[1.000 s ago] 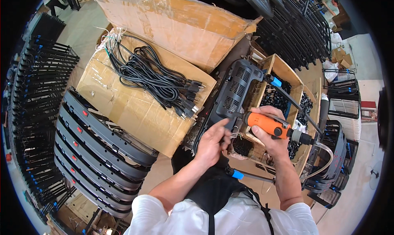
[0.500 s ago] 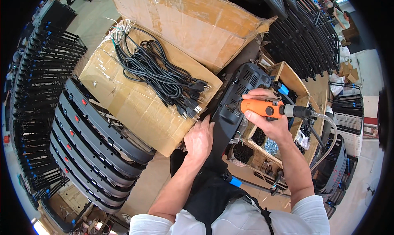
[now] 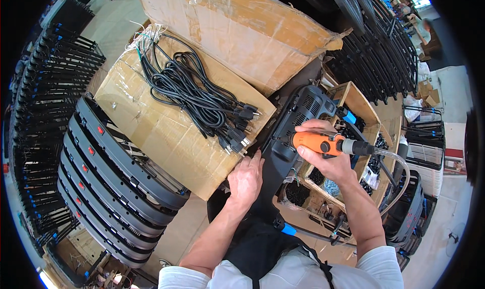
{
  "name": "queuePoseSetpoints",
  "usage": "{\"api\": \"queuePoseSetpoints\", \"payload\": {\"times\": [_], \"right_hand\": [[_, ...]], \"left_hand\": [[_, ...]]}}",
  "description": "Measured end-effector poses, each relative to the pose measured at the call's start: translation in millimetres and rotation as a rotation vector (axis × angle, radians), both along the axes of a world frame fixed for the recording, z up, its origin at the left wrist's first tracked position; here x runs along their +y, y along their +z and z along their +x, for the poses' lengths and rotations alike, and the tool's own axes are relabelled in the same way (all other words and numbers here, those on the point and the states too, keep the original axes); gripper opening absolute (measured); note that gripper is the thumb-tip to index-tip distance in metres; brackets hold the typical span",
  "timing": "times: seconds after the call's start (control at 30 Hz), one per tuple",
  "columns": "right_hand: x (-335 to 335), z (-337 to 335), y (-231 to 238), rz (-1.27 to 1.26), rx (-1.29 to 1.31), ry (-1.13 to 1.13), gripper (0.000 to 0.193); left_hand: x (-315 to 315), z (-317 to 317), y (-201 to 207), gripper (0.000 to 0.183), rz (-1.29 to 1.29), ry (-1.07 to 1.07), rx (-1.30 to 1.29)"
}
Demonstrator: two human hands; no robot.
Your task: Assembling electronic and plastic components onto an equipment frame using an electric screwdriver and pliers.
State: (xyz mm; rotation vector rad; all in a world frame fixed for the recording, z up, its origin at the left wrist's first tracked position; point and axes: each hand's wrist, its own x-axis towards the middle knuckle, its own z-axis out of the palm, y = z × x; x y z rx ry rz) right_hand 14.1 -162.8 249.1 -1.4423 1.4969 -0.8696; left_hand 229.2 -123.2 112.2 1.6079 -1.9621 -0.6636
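Since the earlier frames the left hand has slid off the middle of the long black moulded plastic panel to its left edge, and the right hand has carried the orange pneumatic screwdriver further up the panel. Now the left hand lies flat and open, fingers spread, gripping nothing; it presses on the panel's edge next to the cardboard, apparently to keep the part from shifting. The right hand is closed firmly around the screwdriver's orange body, whose nose points left onto the panel's upper half, with a clear air hose trailing away to the right. The panel runs lengthwise from the person's lap up toward the far boxes, between a flat sheet of brown cardboard and an open wooden tray of small black parts. A bundle of black power cords rests on the cardboard within reach. Stacked finished-looking curved black panels lean at the left.
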Motion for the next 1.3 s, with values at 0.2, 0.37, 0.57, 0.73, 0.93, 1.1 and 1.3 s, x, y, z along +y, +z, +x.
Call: {"api": "queuePoseSetpoints", "payload": {"times": [0.2, 0.37, 0.57, 0.73, 0.93, 1.1, 1.3], "right_hand": [[-1, 4, -3, 0.013, 0.031, 0.005, 0.050], [-7, 10, 0, 0.027, 0.114, 0.021, 0.050], [-12, 18, -6, 0.033, 0.084, 0.045, 0.046], [-12, 29, -6, 0.080, 0.101, 0.064, 0.040], [-13, 26, -10, 0.064, 0.119, 0.108, 0.037], [-10, 26, -15, 0.015, 0.092, 0.091, 0.037], [-2, 29, -12, 0.030, 0.142, 0.030, 0.042]], "left_hand": [[0, 1, 0, 0.029, 0.057, 0.024, 0.033], [-2, 2, -1, 0.029, 0.051, 0.001, 0.055], [-1, 3, -1, 0.028, 0.048, 0.012, 0.072], [-2, 4, 0, 0.027, 0.073, 0.018, 0.051], [10, 10, 29, 0.019, 0.190, 0.028, 0.590], [45, 24, 22, 0.024, 1.268, 0.044, 1.342], [61, 22, 15, 0.026, 1.400, -0.007, 1.487]]}}
